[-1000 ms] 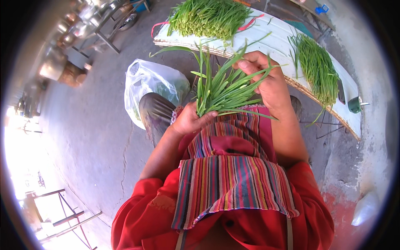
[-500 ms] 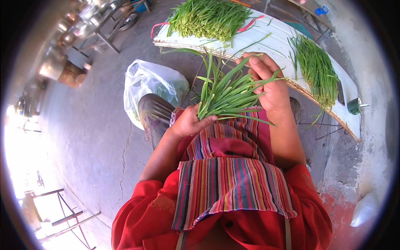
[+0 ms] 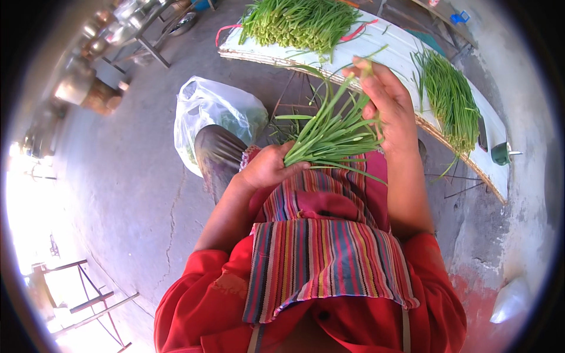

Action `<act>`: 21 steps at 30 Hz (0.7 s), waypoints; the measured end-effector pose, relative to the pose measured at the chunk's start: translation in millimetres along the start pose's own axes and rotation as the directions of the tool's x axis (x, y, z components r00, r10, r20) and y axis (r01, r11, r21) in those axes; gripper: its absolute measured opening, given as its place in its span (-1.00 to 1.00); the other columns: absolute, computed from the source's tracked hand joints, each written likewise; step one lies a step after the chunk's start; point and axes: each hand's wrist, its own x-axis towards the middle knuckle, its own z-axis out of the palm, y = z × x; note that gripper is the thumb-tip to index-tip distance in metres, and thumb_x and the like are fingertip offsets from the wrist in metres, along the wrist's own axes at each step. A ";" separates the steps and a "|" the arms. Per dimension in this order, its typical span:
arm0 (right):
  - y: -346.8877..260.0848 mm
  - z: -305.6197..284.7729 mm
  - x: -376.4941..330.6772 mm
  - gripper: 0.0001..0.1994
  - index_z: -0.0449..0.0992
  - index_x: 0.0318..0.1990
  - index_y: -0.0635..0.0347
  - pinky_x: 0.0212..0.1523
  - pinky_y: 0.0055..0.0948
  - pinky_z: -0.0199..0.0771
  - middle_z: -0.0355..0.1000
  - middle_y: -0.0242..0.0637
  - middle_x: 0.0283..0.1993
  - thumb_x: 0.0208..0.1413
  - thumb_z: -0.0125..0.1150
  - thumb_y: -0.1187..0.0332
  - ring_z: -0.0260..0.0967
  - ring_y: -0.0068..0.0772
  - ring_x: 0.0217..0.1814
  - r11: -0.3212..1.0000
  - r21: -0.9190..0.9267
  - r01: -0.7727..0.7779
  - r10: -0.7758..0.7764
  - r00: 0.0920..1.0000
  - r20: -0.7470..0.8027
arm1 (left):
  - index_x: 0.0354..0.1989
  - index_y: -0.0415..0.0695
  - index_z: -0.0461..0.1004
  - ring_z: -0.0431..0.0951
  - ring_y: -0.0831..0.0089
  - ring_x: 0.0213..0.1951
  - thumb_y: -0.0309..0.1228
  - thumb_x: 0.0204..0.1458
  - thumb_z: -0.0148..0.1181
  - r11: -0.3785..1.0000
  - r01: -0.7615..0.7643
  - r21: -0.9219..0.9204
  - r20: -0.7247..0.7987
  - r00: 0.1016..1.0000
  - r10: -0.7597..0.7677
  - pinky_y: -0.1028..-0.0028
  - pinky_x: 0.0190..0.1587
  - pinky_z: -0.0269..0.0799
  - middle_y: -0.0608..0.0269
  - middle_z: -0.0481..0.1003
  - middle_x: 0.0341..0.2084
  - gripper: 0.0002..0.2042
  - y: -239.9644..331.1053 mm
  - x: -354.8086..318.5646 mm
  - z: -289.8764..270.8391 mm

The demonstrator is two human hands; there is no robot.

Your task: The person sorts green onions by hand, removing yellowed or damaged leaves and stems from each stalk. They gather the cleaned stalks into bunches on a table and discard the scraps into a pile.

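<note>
My left hand is closed round the lower end of a loose bunch of garlic chives, held over my lap. The long flat green leaves fan out up and to the right. My right hand is raised by the bunch's right side, thumb and fingers pinching a chive leaf near the tips. A large pile of chives lies on the white board ahead of me. A second, smaller bundle of chives rests on the board's right part.
A white plastic bag with greens inside stands on the floor by my left knee. A dark phone-like object and a small green item lie at the board's right end. Metal pots stand far left.
My right hand has risen a little and shifted right with the pinched leaf. The bunch in my left hand now leans more to the right, with fewer leaves standing up on its left.
</note>
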 end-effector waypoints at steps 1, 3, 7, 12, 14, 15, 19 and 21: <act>-0.7 -2.0 2.4 -0.67 0.37 0.04 0.20 -0.67 -0.86 -0.02 0.43 -0.23 -0.06 0.11 0.09 0.35 0.02 -0.88 -0.65 0.994 -0.096 0.042 -0.033 0.995 0.095 | -0.22 -0.22 0.38 0.49 0.01 -0.44 -0.23 -0.03 0.21 0.999 -0.007 0.050 0.001 1.000 0.007 0.27 -0.40 0.37 -0.07 0.46 -0.52 -0.67 2.1 0.2 -1.8; -0.7 1.4 4.9 -0.67 0.37 0.04 0.22 -0.68 -0.85 -0.03 0.44 -0.23 -0.09 0.11 0.08 0.36 0.00 -0.88 -0.67 0.971 -0.203 0.128 -0.090 0.978 0.188 | -0.23 -0.21 0.38 0.47 -0.02 -0.47 -0.22 -0.03 0.20 0.994 -0.029 0.106 0.004 1.000 0.029 0.24 -0.44 0.35 -0.08 0.44 -0.57 -0.67 9.2 2.7 -2.8; 4.5 3.7 6.0 -0.83 0.42 -0.16 0.23 -0.71 -0.81 -0.07 0.42 -0.35 -0.39 0.14 0.04 0.37 -0.03 -0.86 -0.69 0.972 -0.193 0.135 -0.093 0.973 0.214 | -0.24 -0.25 0.39 0.50 0.07 -0.49 -0.17 -0.02 0.21 0.978 0.057 0.202 0.056 0.996 -0.070 0.30 -0.42 0.37 -0.02 0.47 -0.58 -0.63 13.3 0.3 -6.7; 15.2 0.1 1.8 -0.87 0.37 -0.24 0.23 -0.76 -0.78 -0.11 0.20 -0.48 -0.60 0.18 -0.01 0.36 -0.09 -0.84 -0.71 0.995 0.048 0.089 -0.094 0.989 0.114 | -0.20 -0.21 0.38 0.48 -0.01 -0.48 -0.19 -0.03 0.19 0.991 0.030 0.132 -0.003 1.000 -0.030 0.23 -0.42 0.37 -0.07 0.45 -0.58 -0.65 14.3 0.8 -8.1; 18.1 -3.6 2.0 -0.78 0.36 -0.13 0.24 -0.72 -0.76 -0.02 0.31 -0.37 -0.48 0.20 -0.05 0.29 -0.02 -0.78 -0.70 0.992 0.066 0.106 -0.105 0.994 -0.013 | -0.19 -0.21 0.38 0.48 -0.01 -0.48 -0.19 -0.03 0.19 0.987 0.024 0.158 -0.018 1.000 -0.022 0.23 -0.42 0.37 -0.07 0.45 -0.59 -0.65 12.7 1.7 -9.9; 20.2 -4.2 4.2 -0.73 0.36 -0.09 0.24 -0.71 -0.76 0.00 0.34 -0.33 -0.42 0.20 -0.06 0.25 0.00 -0.75 -0.68 0.983 0.104 0.153 -0.144 0.986 -0.085 | -0.20 -0.20 0.38 0.48 -0.01 -0.47 -0.19 -0.03 0.19 0.983 0.020 0.180 -0.033 0.999 -0.015 0.22 -0.43 0.37 -0.06 0.45 -0.59 -0.65 9.6 1.3 -10.2; 22.0 -15.0 0.8 -0.54 0.30 0.09 0.25 -0.67 -0.73 0.07 0.32 -0.16 -0.03 0.19 -0.07 0.08 0.13 -0.69 -0.57 0.977 0.101 0.186 -0.176 0.979 -0.099 | -0.20 -0.20 0.38 0.48 -0.01 -0.48 -0.19 -0.02 0.18 0.973 0.017 0.231 -0.123 0.992 0.012 0.20 -0.44 0.37 -0.04 0.45 -0.62 -0.66 4.2 -1.3 -13.2; 29.7 -17.9 -8.1 -0.56 0.31 0.08 0.30 -0.68 -0.74 0.06 0.34 -0.17 0.00 0.18 -0.03 0.14 0.12 -0.71 -0.57 0.991 0.079 0.105 -0.104 0.995 -0.007 | -0.20 -0.20 0.38 0.49 -0.01 -0.49 -0.19 -0.02 0.18 0.971 -0.004 0.241 -0.134 0.990 0.037 0.19 -0.44 0.38 -0.03 0.45 -0.62 -0.65 3.5 -1.0 -15.5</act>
